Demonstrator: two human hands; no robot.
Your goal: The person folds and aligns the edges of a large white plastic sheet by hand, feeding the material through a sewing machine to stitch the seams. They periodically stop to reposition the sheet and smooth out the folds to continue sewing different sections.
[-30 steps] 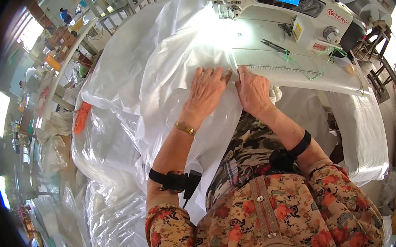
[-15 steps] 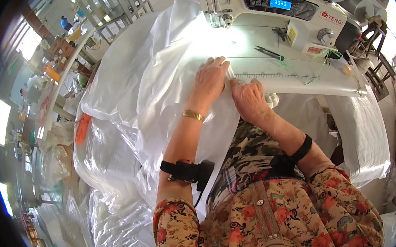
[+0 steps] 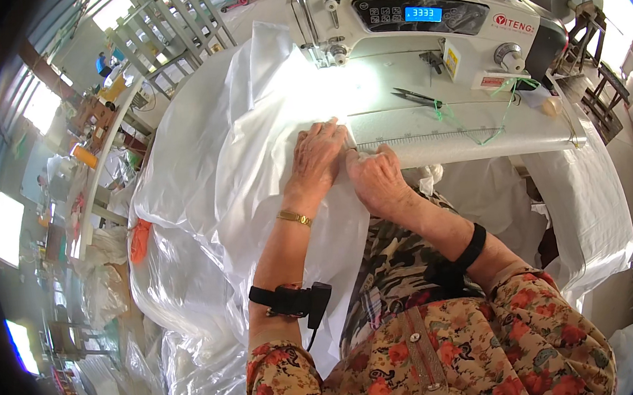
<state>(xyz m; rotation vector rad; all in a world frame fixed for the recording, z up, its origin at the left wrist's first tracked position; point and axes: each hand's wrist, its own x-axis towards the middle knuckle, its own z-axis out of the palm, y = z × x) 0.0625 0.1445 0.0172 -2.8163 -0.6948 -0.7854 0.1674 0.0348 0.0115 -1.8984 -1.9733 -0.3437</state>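
Observation:
A large sheet of thin white plastic-like material [image 3: 200, 155] spreads over the left of the sewing table and hangs down beside my lap. My left hand [image 3: 317, 160] lies on this sheet, just in front of the lit needle area, its fingers stretched out. Close beside it, my right hand [image 3: 377, 181] has its fingers curled and pinched at the sheet's right edge, by the table's front. The white sewing machine [image 3: 423, 41] stands beyond both hands, its lamp on. A printed ruler strip [image 3: 428, 138] runs rightward from my right fingertips.
Black thread snips [image 3: 417, 98] lie on the table under the machine arm, with green thread [image 3: 488, 139] trailing nearby. More white material [image 3: 584, 204] hangs at the right. An orange bundle [image 3: 139, 240] sits at the left edge of the sheet. Metal racks [image 3: 174, 33] stand behind.
The whole view has shifted, so the machine and hands sit lower and further left in the picture. Against the ruler and table edge, both hands have hardly moved.

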